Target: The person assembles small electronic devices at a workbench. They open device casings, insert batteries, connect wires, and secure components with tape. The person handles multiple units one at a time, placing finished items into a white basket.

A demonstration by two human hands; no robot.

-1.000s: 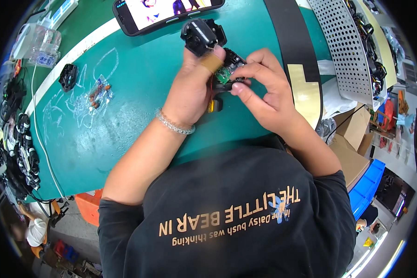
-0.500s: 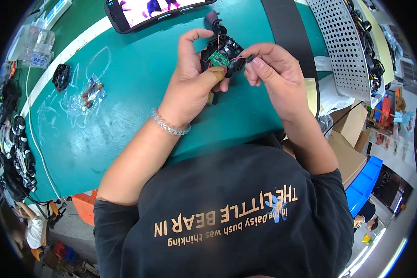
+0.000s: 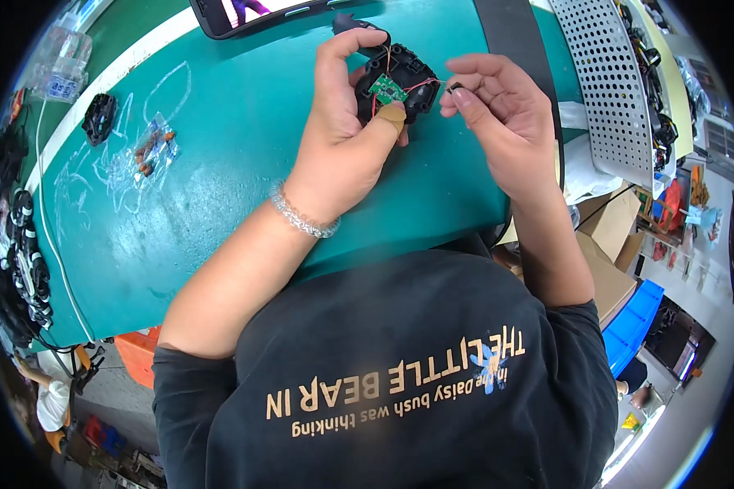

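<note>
My left hand [image 3: 342,138] grips an open black plastic housing [image 3: 416,67], its thumb, with a tan covering at the tip, pressed at the lower edge. Inside the housing lies a small green circuit board [image 3: 389,88]. A black piece [image 3: 351,24] sticks out past the far left side of the housing, partly behind my index finger. Thin red wires [image 3: 421,85] run from the board toward my right hand [image 3: 510,114]. Between thumb and fingertips, that hand pinches a small black part [image 3: 455,86] close to the wire ends.
A phone [image 3: 249,18] stands at the far edge of the green table [image 3: 220,236]. To the left lie a black plastic part [image 3: 99,119] and a clear bag of small brown pieces [image 3: 151,155]. A perforated metal tray [image 3: 607,90] sits at the right, bundled black cables [image 3: 28,269] at far left.
The housing has turned in my left hand, so its inside shows more fully. My right hand has shifted a little right, away from the housing, with the small black part.
</note>
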